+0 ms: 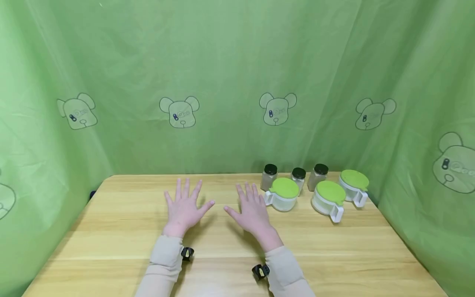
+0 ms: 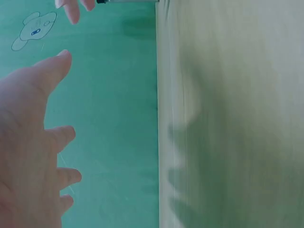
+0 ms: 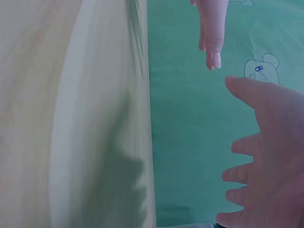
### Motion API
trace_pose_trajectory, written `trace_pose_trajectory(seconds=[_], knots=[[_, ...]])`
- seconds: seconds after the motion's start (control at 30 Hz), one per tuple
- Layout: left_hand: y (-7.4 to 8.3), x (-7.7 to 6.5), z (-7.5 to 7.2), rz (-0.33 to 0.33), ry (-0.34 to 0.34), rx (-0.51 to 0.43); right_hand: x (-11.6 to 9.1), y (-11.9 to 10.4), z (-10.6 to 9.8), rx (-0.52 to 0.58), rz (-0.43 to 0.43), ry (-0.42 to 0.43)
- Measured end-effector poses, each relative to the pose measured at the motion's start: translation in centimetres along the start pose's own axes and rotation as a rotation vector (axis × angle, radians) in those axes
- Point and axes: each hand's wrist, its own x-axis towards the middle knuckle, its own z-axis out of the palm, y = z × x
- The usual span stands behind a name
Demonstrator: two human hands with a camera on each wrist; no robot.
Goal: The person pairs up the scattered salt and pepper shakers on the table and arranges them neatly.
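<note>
Left hand (image 1: 183,212) and right hand (image 1: 253,212) both have fingers (image 1: 186,189) splayed wide. Nearest tub's (image 1: 284,194) just right of the right pinky, handle (image 1: 268,199) closest.

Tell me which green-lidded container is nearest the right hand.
The leftmost green-lidded container, its white handle on the side toward the right hand; the other two stand farther right.

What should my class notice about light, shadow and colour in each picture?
Head view: the left hand and right hand cast soft shadows on the pale wooden tabletop; left wrist view: a blurry finger-shaped shadow there, the printed green cloth backdrop looking bluish; right wrist view: similarly bluish, hazy colours, another soft-edged shadow.
</note>
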Motion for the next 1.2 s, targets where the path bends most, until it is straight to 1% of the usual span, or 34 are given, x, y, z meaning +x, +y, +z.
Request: trace_pose_trajectory(seconds=[0.23, 0.3, 0.47, 0.57, 0.7, 0.8, 0.93, 1.07, 1.2], knots=[[0.9, 0.1, 0.0, 0.032, 0.029, -0.023, -0.3, 0.8, -0.9, 0.025, -0.019, 0.126], [1.2, 0.2, 0.1, 0.041, 0.039, -0.030, -0.4, 1.1, -1.2, 0.030, -0.022, 0.175], [1.9, 0.5, 0.2, 0.073, 0.082, -0.045, -0.8, 2.1, -2.1, 0.047, -0.022, 0.286], [2.4, 0.7, 0.4, 0.090, 0.108, -0.053, -0.9, 2.8, -2.8, 0.067, -0.007, 0.332], [3.2, 1.0, 0.5, 0.118, 0.127, -0.062, -0.9, 4.0, -3.4, 0.078, 0.031, 0.367], [3.9, 1.4, 0.6, 0.138, 0.140, -0.062, -0.9, 5.0, -3.8, 0.064, 0.054, 0.396], [4.8, 2.1, 1.0, 0.180, 0.168, -0.065, -0.9, 6.1, -4.3, 0.065, 0.094, 0.434], [5.7, 2.7, 1.3, 0.216, 0.184, -0.072, -1.1, 7.2, -4.8, 0.074, 0.152, 0.423], [6.5, 3.5, 1.5, 0.240, 0.177, -0.074, -1.2, 8.1, -5.0, 0.073, 0.218, 0.392]])
